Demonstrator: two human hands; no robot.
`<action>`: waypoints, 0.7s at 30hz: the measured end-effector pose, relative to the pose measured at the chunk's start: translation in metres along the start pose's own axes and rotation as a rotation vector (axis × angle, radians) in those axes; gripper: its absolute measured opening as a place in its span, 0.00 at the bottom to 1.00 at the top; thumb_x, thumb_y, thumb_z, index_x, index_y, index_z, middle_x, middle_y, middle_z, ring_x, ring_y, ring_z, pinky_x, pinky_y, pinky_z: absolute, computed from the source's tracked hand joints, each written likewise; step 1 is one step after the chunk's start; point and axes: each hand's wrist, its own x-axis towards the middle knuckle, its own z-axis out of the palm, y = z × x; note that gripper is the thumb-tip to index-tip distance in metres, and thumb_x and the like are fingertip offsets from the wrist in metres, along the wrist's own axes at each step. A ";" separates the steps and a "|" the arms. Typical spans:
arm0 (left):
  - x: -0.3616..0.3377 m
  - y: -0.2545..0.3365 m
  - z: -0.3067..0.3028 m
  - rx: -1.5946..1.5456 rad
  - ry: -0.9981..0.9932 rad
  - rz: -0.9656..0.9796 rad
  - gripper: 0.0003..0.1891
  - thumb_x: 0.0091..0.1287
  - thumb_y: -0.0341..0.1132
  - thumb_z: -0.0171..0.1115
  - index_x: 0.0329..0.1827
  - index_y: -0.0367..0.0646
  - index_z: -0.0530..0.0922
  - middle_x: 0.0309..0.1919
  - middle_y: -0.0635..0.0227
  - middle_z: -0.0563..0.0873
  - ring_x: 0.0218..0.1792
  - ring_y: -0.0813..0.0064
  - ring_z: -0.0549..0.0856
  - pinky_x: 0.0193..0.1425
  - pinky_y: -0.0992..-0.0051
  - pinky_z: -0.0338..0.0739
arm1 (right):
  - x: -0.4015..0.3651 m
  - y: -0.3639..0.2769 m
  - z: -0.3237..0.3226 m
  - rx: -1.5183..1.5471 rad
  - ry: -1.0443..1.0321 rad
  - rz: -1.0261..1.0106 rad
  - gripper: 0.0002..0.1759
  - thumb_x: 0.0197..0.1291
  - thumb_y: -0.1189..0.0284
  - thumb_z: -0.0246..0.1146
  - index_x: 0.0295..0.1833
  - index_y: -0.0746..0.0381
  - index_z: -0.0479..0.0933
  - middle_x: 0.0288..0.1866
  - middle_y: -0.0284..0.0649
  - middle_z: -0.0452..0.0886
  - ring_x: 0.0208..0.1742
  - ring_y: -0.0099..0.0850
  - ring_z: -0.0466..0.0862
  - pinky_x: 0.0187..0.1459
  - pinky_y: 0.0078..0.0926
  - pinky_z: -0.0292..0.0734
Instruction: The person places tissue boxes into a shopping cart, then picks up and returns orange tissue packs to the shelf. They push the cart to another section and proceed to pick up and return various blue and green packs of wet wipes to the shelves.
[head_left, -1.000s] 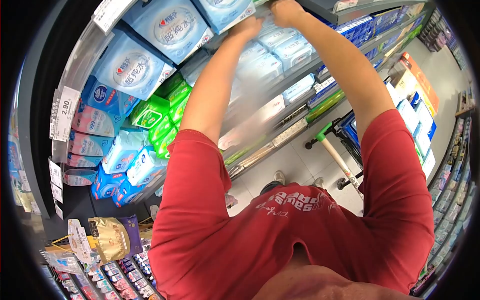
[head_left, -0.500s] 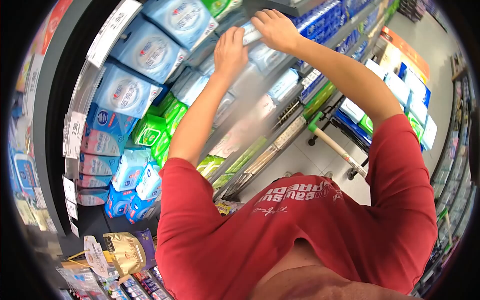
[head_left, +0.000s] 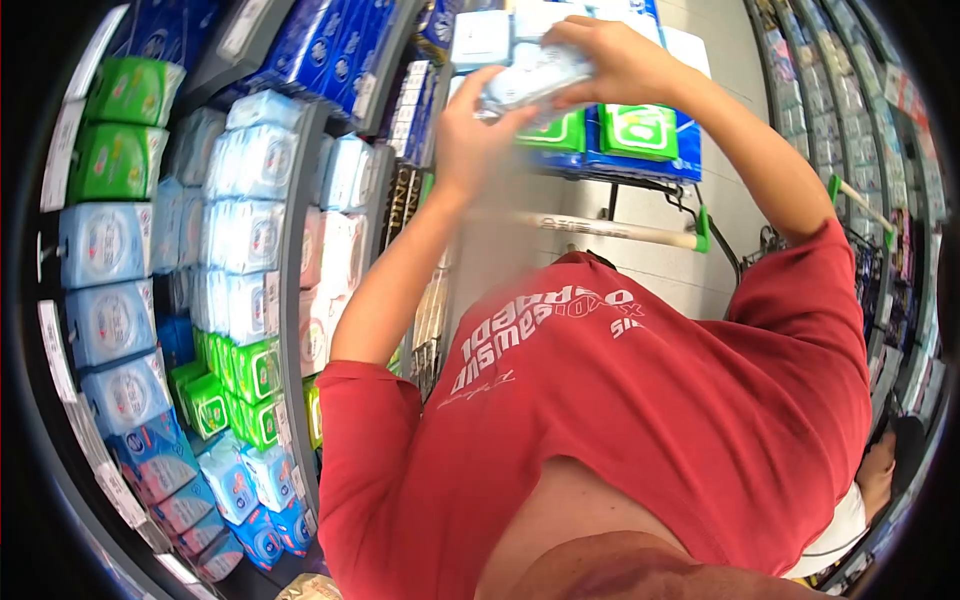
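Observation:
A light blue and white pack is held between my two hands, above the near edge of a loaded cart. My left hand grips its left end, thumb and fingers on either side. On the right end, my right hand has its fingers closed round the pack. Just beyond and beside the hands, more light blue packs lie on the cart. Green packs rest below the right hand on blue packages. The pack's print is blurred.
Shelves at the left hold light blue packs, green packs and blue packs. The cart's handle crosses in front of my body. Another shelf row runs along the right, where a person's foot shows lower down.
The view has turned from the shelf toward the cart. Both hands, still holding a pack, have moved from in front of the shelf to above the cart.

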 end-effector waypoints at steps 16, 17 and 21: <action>-0.055 0.043 0.280 -1.040 -0.328 -1.046 0.19 0.70 0.36 0.65 0.56 0.30 0.75 0.50 0.57 0.84 0.51 0.68 0.85 0.58 0.65 0.80 | -0.214 0.150 -0.028 0.359 -0.222 0.629 0.35 0.40 0.69 0.80 0.58 0.63 0.76 0.44 0.42 0.83 0.45 0.32 0.81 0.49 0.30 0.76; -0.056 0.034 0.284 -1.080 -0.360 -1.033 0.21 0.71 0.38 0.63 0.58 0.30 0.73 0.55 0.55 0.81 0.56 0.64 0.82 0.62 0.62 0.78 | -0.210 0.155 -0.022 0.357 -0.236 0.609 0.36 0.40 0.69 0.80 0.59 0.62 0.76 0.46 0.44 0.83 0.46 0.34 0.81 0.50 0.32 0.76; -0.051 0.034 0.286 -1.169 -0.172 -1.113 0.27 0.72 0.41 0.63 0.63 0.28 0.67 0.57 0.50 0.78 0.59 0.57 0.79 0.66 0.59 0.76 | -0.180 0.182 0.003 0.384 -0.198 0.449 0.37 0.42 0.70 0.78 0.62 0.62 0.76 0.54 0.46 0.83 0.52 0.39 0.81 0.56 0.35 0.75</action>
